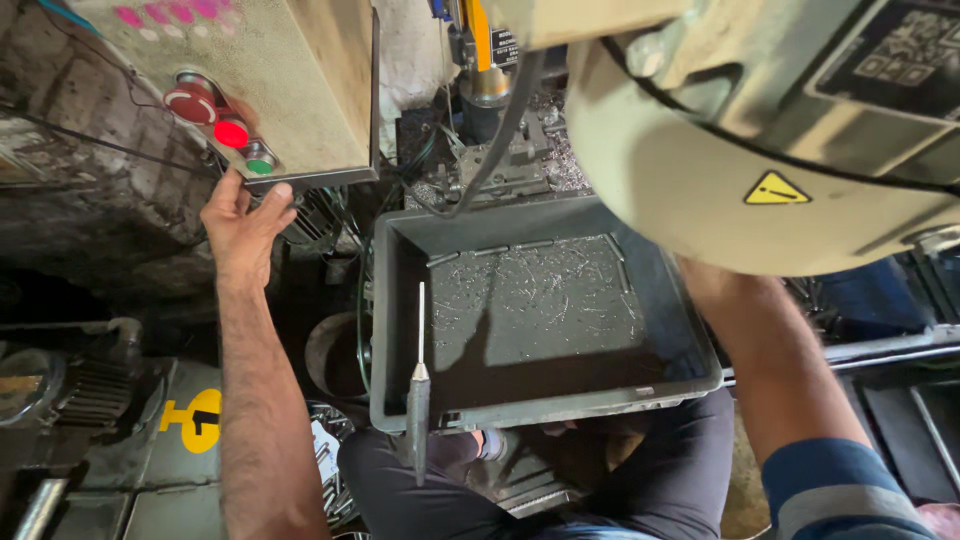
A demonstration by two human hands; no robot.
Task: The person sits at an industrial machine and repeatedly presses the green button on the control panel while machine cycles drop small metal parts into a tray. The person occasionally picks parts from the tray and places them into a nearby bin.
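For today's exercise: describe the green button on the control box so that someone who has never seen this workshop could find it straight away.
Start at the beige control box at upper left, above the grey tray. Three round buttons run along its lower edge, just above the left hand. The green button is the last of the row, nearest the thumb; it is the smallest, and its two neighbours are red.

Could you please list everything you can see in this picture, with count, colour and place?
control box: one, beige, upper left
push buttons: three, two red and one green, on the box's lower corner
tray: one, grey, centre, holding metal shavings and thin rods
pointed tool: one, grey, lying over the tray's left front edge
machine housing: one, cream, upper right, with a yellow warning triangle
left hand: at the box's lower edge
right hand: hidden behind the housing
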